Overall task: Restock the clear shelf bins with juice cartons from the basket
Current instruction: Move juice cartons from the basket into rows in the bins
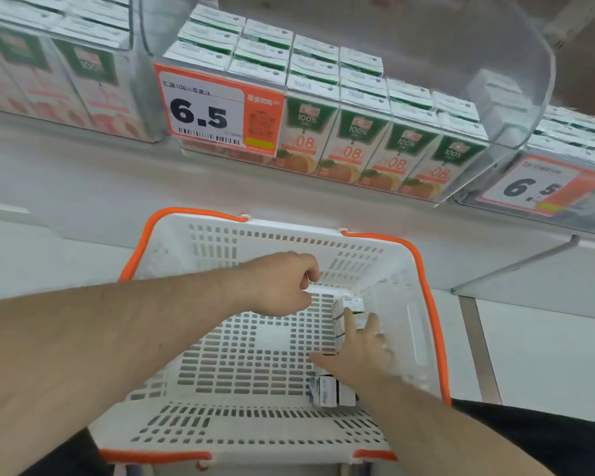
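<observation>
We face a shelf (83,187) carrying a clear shelf bin (516,108) packed with upright juice cartons (351,146) behind an orange price tag (217,108). Below it sits our white basket (193,242) with orange handles, holding a few remaining cartons (349,309) along its right side. Our right hand (361,352) reaches onto those cartons, fingers spread, its grip released. Our left hand (282,283) hovers above the basket floor, grip clenched on nothing we can see.
</observation>
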The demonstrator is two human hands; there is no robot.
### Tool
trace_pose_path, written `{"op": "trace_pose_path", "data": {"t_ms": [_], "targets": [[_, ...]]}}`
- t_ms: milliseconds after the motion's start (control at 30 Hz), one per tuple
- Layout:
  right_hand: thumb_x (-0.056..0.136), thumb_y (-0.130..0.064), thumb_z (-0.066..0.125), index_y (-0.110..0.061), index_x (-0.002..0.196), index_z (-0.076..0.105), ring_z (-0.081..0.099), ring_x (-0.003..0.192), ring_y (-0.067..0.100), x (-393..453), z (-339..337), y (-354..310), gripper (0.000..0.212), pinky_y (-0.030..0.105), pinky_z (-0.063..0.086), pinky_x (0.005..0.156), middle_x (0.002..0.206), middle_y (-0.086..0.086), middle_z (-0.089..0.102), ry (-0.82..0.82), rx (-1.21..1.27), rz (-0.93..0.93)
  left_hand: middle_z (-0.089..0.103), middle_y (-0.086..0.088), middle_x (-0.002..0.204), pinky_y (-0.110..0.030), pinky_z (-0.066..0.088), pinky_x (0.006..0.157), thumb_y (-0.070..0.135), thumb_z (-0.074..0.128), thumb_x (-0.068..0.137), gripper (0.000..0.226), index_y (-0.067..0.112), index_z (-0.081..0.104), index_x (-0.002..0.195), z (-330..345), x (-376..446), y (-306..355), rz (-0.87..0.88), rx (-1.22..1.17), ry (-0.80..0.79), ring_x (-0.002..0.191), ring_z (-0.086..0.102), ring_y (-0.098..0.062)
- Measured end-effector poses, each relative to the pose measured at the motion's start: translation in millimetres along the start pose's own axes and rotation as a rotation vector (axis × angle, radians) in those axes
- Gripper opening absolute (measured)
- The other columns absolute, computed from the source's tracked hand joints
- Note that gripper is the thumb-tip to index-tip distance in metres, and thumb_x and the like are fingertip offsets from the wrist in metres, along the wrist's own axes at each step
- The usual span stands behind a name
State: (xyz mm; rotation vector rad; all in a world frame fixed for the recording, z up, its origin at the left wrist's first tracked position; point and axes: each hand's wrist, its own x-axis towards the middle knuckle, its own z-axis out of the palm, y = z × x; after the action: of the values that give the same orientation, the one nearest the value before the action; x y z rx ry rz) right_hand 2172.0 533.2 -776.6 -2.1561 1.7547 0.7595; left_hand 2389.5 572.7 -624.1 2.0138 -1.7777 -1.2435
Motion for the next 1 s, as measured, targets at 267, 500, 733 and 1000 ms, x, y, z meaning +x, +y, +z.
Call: {"op": "trace_pose_path", "data": {"t_ms": [267,500,733,1000], "targets": [[0.069,-0.064,0.069,-0.033,0.150,-0.007,0.055,0.112,0.036,-5,29,-7,0.115,0.041,0.053,0.084,0.151,0.017,0.005,0.015,0.215,0.181,0.052,0.009,0.121,-0.027,0.046,0.078,0.022,0.053,0.093,0.034,0.025,0.049,0.127,1,-1,-5,-0.033,0.029,-0.063,0.092,0.054,-0.010],[0.079,-0.038,0.071,-0.022,0.134,0.040,0.057,0.102,0.027,-10,17,4,0.065,0.033,0.051,0.079,0.128,0.011,0.041,0.036,0.413,0.207,0.052,0.006,0.125,-0.029,0.047,0.088,0.023,0.053,0.094,0.036,0.022,0.049,0.130,-12,-13,-6,-0.009,0.088,-0.057,0.103,0.054,-0.014],[0.066,-0.053,0.073,-0.043,0.134,0.031,0.055,0.102,0.026,-15,-2,14,0.081,0.034,0.052,0.085,0.132,0.008,0.029,-0.099,0.386,0.081,0.053,0.003,0.128,-0.037,0.046,0.099,0.026,0.052,0.095,0.036,0.023,0.051,0.130,-17,-33,-7,-0.021,0.181,-0.066,0.113,0.054,-0.018],[0.052,-0.074,0.074,-0.025,0.146,0.016,0.041,0.130,0.036,-26,17,-13,0.121,0.048,0.048,0.096,0.146,0.016,0.025,-0.123,0.283,0.274,0.054,0.003,0.133,-0.033,0.046,0.099,0.025,0.051,0.096,0.038,0.021,0.050,0.133,0,-41,-30,-0.083,0.241,-0.167,0.116,0.054,-0.018]]}}
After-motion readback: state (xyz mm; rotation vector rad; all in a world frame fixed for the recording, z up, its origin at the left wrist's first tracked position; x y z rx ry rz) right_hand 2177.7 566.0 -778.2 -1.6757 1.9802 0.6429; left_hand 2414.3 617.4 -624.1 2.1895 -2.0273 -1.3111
